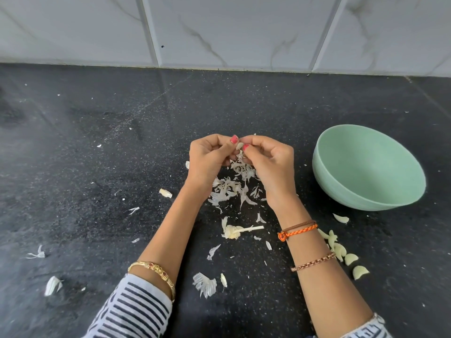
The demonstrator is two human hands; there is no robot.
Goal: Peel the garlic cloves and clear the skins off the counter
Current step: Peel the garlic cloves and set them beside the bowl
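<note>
My left hand (210, 157) and my right hand (268, 162) meet above the middle of the black counter (97, 167) and pinch one garlic clove (239, 145) between thumbs and fingertips. A strip of skin hangs from the clove. Beneath the hands lies a heap of papery skins (234, 186). Several peeled cloves (341, 250) lie in a row to the right of my right forearm. An unpeeled clove (165, 193) lies left of my left wrist. The bare garlic stem and root (236, 231) lies between my forearms.
A pale green bowl (368, 167) stands tilted at the right, and nothing shows inside it. Loose skins (205, 284) and small flakes are scattered over the counter, some at the far left (52, 285). A white tiled wall (219, 30) closes the back.
</note>
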